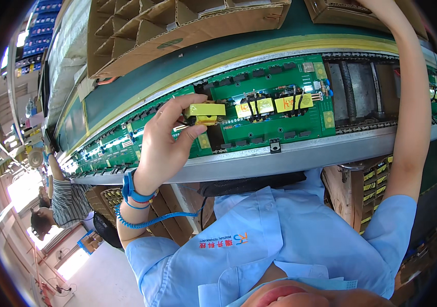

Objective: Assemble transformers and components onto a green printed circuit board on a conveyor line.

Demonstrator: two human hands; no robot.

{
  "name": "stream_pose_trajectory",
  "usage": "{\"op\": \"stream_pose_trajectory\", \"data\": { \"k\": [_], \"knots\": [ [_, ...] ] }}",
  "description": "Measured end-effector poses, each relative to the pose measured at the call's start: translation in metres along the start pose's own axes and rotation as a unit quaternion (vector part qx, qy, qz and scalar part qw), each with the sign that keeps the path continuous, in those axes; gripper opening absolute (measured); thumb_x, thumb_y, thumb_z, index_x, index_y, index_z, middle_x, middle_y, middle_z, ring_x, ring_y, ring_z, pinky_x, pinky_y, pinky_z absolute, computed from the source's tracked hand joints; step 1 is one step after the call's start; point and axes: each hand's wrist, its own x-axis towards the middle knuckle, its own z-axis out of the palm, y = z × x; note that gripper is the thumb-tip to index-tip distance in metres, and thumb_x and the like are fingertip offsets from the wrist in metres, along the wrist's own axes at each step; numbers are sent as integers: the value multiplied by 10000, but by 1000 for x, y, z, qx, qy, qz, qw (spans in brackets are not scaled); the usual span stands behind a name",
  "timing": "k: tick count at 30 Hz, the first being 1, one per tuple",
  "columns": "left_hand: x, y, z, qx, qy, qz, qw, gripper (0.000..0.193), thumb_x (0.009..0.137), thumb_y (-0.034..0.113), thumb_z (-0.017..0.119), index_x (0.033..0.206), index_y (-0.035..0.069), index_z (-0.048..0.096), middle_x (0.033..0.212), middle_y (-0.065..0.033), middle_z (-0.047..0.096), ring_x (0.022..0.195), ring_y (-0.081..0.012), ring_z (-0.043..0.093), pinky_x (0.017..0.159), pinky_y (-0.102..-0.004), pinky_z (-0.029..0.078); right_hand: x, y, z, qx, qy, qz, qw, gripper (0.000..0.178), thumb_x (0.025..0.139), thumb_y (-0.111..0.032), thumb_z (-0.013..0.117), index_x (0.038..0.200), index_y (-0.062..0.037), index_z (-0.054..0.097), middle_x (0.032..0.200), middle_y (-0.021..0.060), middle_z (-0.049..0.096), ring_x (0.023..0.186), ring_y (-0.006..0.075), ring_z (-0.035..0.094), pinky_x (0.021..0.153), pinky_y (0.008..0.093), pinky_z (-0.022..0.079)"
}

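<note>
My left hand (164, 140) is raised in front of the conveyor and pinches a small yellow transformer (205, 113) between thumb and fingers, its metal pins pointing left. A blue wrist strap (135, 193) with a coiled cord sits on that wrist. Just right of the part lies a green circuit board (279, 77) that carries two more yellow transformers (274, 105). My right arm (411, 102) stretches up the right side to a cardboard box (336, 13) at the top edge. The right hand's fingers are hidden there.
A cardboard box with dividers (177, 30) stands beyond the green belt. More green boards (111, 148) run left along the metal rail (305, 153). Trays of yellow parts (374, 179) sit under the line. Another person in a striped shirt (67, 199) works at far left.
</note>
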Motion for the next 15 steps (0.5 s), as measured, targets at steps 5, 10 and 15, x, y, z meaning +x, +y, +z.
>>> {"op": "stream_pose_trajectory", "data": {
  "k": [5,10,15],
  "knots": [
    [5,28,4,211,-18,80,974,424,768,-19,646,1172,69,554,983,-130,604,842,-349,609,678,-405,498,1,-6,3,-7,-1,-17,1000,210,747,-16,518,925,61,598,757,155,656,710,225,615,669,338,479],
    [10,34,15,293,-25,113,949,431,754,12,661,1168,47,546,933,-142,584,795,-332,605,658,-406,505,21,30,13,-12,3,-52,999,189,792,-58,594,943,56,603,769,127,649,725,197,608,678,315,474],
    [17,40,16,322,-43,91,941,453,740,-11,667,1171,73,552,915,-137,593,796,-339,601,644,-421,475,19,27,15,-16,2,-45,999,185,802,-64,613,941,56,600,779,125,643,741,191,601,705,318,470]
  ]
}}
